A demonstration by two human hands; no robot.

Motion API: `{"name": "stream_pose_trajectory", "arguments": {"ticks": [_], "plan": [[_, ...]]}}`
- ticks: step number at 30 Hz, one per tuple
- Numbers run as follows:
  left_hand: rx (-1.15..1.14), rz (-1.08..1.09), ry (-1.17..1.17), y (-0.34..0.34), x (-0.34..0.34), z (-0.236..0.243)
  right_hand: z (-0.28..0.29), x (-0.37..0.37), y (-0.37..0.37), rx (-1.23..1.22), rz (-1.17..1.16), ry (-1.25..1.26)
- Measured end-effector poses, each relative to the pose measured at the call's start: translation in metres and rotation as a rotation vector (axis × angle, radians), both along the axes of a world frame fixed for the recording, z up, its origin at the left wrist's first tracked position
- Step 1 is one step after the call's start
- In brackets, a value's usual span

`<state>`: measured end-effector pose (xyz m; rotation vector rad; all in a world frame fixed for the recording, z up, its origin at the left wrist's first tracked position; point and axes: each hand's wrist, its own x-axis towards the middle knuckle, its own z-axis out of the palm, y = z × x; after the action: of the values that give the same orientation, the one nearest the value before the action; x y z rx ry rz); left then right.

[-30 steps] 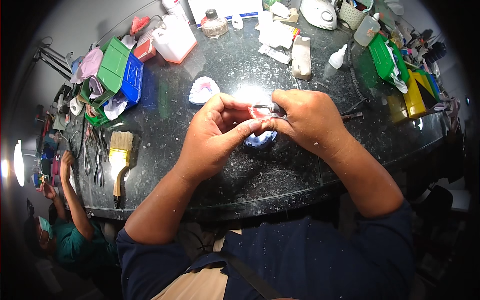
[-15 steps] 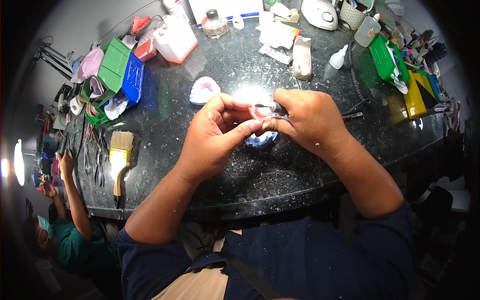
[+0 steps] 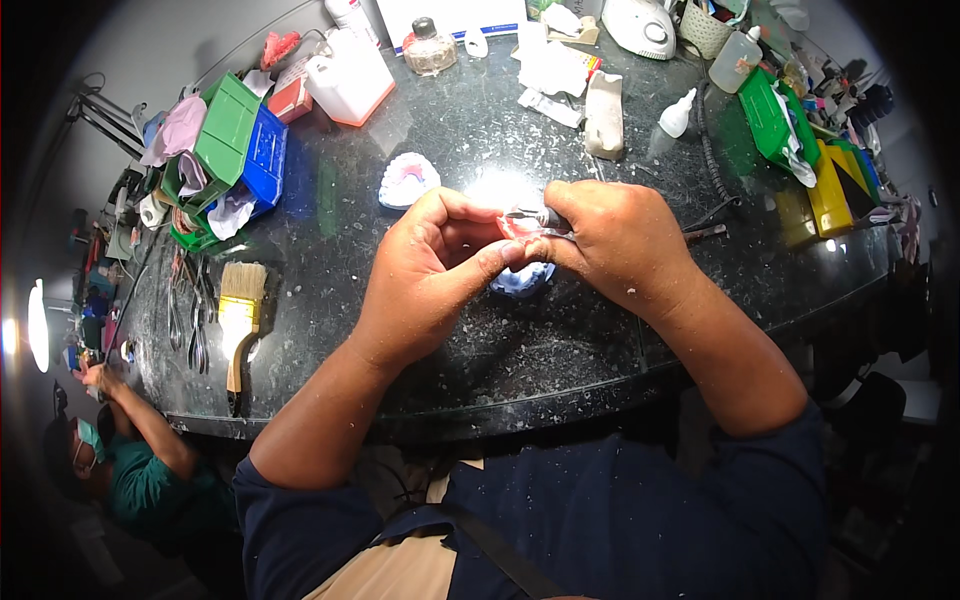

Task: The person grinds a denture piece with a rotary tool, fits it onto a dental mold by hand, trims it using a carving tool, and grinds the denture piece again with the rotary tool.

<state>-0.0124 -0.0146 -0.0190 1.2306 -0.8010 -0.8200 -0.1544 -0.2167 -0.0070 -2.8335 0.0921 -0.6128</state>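
My left hand (image 3: pixel 420 270) pinches a small pink and clear dental plate (image 3: pixel 515 226) between thumb and fingers. Closed around a slim handpiece (image 3: pixel 545 215) with a metal nose, my right hand (image 3: pixel 615 235) holds its tip against the plate. The right thumb lies close to the plate's near side, and the fingers hide much of both things. Under my hands a blue-white dental cast (image 3: pixel 522 280) rests on the bench, partly covered. Beyond the left hand stands another dental cast (image 3: pixel 409 181), white and bluish with a pink area inside its arch.
White dust lies over the dark bench (image 3: pixel 450 385). To the left are a wide brush (image 3: pixel 240 310), metal hand tools (image 3: pixel 197 335), and green and blue bins (image 3: pixel 235 140). A jug (image 3: pixel 348 80), glass jar (image 3: pixel 430 50) and squeeze bottle (image 3: pixel 677 115) stand farther back. A co-worker (image 3: pixel 150 465) sits at left.
My hands stay nearly in place, with the handpiece tip shifted slightly on the plate. At left, the co-worker's raised hand has come down and farther left.
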Motion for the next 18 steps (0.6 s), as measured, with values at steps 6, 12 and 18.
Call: {"name": "stream_pose_trajectory", "arguments": {"ticks": [6,12,18], "plan": [[0.009,0.011,-0.008,0.0001,-0.0012,0.0015,-0.0001,-0.0002,0.0003,0.003,0.001,-0.008],[0.019,0.008,-0.018,0.0006,-0.0011,0.0032,-0.0004,0.0000,0.0000,0.000,0.008,-0.003],[-0.002,0.001,0.003,0.0008,-0.0012,0.0010,0.0005,-0.0007,0.0006,0.014,0.004,0.009]]}}
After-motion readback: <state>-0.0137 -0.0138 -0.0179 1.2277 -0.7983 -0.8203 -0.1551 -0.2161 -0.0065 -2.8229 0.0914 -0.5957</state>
